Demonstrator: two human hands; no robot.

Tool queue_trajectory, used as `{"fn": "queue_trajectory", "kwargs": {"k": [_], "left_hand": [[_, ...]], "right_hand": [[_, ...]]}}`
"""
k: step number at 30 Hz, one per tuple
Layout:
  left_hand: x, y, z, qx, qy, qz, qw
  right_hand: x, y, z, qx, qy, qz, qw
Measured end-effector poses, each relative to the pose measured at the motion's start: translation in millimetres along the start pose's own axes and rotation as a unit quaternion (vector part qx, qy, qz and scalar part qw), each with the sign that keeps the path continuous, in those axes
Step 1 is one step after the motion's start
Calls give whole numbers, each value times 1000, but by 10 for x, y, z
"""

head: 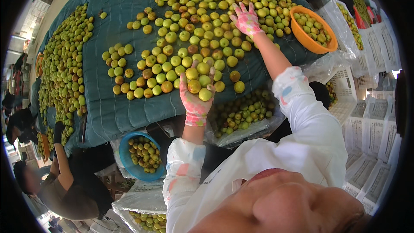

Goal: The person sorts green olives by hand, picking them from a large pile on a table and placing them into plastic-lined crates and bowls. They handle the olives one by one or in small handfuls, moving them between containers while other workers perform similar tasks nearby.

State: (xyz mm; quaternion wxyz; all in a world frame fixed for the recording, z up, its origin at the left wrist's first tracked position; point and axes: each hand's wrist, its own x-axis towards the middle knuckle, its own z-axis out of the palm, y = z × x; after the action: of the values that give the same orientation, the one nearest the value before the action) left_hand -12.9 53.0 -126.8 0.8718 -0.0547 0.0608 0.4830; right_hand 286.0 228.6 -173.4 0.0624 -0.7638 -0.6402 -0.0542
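Observation:
My left hand [196, 103], in a pink-patterned glove, is palm up near the front edge of the quilted sheet. It cradles several round yellow-green jujubes [203, 80], fingers curled up around them. My right hand [246, 20], gloved alike, lies with fingers spread at the edge of the large jujube heap [207, 0]. Its fingertips touch or nearly touch fruit, and it holds none that I can see. Between the hands, loose jujubes [200, 40] are spread in a single layer, some with brown patches.
An orange basket of jujubes [294, 27] sits at the right edge of the dark green quilted sheet [110, 116]. Below are a blue basin [124, 158] and a plastic-lined crate [233, 140], both holding fruit. Another person [64, 197] works by the left heap [64, 68]. White crates [375, 129] stack at right.

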Motion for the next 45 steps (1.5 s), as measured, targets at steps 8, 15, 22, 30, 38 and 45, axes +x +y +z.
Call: {"fn": "queue_trajectory", "kwargs": {"k": [8, 15, 22, 30, 38, 45], "left_hand": [[-33, -48, 11, 7, -5, 0, 1000], [1, -38, 16, 0, -9, -8, 1000], [24, -4, 5, -4, -12, 6, 1000], [28, -45, 19, -17, -14, 56, 998], [72, -144, 47, -13, -4, 68, 998], [20, -109, 99, -4, -13, 62, 998]], "right_hand": [[-303, 469, -43, 248, 107, -60, 961], [623, 324, -328, 64, -45, 101, 992], [702, 103, -291, 18, -51, 72, 996], [-641, -311, -817, 577, -139, -122, 796], [-1485, -513, -719, 598, -68, -125, 789], [-1205, -72, -76, -8, 8, -18, 1000]]}}
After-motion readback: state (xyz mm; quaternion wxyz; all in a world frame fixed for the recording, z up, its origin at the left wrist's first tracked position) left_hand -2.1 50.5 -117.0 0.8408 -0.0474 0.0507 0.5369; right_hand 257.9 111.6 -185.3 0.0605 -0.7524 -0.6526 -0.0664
